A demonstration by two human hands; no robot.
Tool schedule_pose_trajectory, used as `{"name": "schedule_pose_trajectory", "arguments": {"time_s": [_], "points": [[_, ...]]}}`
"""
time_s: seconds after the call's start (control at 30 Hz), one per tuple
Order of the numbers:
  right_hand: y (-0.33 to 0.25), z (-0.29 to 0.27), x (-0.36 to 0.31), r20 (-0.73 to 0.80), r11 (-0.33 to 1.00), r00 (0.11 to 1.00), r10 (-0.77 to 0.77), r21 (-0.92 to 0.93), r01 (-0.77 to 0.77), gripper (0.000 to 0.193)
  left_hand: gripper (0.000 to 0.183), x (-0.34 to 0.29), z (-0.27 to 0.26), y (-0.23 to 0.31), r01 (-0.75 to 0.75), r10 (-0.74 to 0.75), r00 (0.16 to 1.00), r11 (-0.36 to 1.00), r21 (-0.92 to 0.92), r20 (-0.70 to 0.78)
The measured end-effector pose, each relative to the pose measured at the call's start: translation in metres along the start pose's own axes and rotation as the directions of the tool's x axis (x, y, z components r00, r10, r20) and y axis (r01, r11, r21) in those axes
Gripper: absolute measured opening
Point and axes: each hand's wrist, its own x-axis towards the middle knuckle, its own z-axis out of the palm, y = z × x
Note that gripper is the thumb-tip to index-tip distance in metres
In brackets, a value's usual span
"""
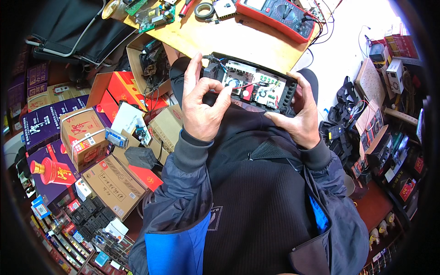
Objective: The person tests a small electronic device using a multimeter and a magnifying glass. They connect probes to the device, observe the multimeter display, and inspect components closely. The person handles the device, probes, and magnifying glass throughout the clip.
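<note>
Over my lap lies a black electronic device housing (262, 69) with its inside exposed. A circuit board (271, 97) with metal heat sinks and small parts shows within it. My right hand (300, 121) grips the right end of the housing, thumb at the near edge and fingers around the side. At the left end, my left hand (201, 110) has thumb and index finger pinched on a thin red wire (243, 86) that runs over the board. Beside its raised fingers sits a small black square part (211, 71), possibly a fan, with wires leading to the housing.
A yellow-topped table (256, 43) stands just ahead, bearing a red multimeter (279, 16), a roll of tape (204, 10) and a green circuit board (156, 17). Cardboard boxes (112, 183) crowd the floor at left. A black folding chair (78, 27) is behind them. Cables and electronics clutter the right.
</note>
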Motion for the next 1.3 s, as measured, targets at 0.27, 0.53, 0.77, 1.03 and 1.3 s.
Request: {"name": "schedule_pose_trajectory", "arguments": {"time_s": [0.27,0.53,0.77,1.03,1.3], "points": [[0.001,-0.001,-0.001,0.016,1.000,1.000,-0.005,-0.003,0.005,0.101,0.014,0.001,-0.002,0.000,-0.053,0.051,0.998,0.995,0.087,0.025],[0.000,-0.001,-0.001,0.026,1.000,1.000,-0.009,0.027,0.008,0.101,0.038,0.002,-0.007,0.003,0.015,-0.035,0.996,0.969,-0.248,-0.077],[0.001,-0.002,-0.002,0.026,0.999,1.000,0.003,0.038,-0.004,0.101,0.057,0.009,-0.029,0.006,0.005,-0.007,0.992,1.000,0.013,0.123],[0.001,-0.004,-0.002,0.028,1.000,1.000,0.004,0.018,-0.005,0.100,0.068,0.029,-0.059,0.008,-0.177,0.084,0.917,0.962,0.209,0.390],[-0.001,-0.005,-0.003,0.032,1.000,0.999,0.010,0.009,-0.011,0.101,0.061,0.047,-0.070,0.006,-0.308,0.140,0.860,0.910,0.279,0.490]]}}
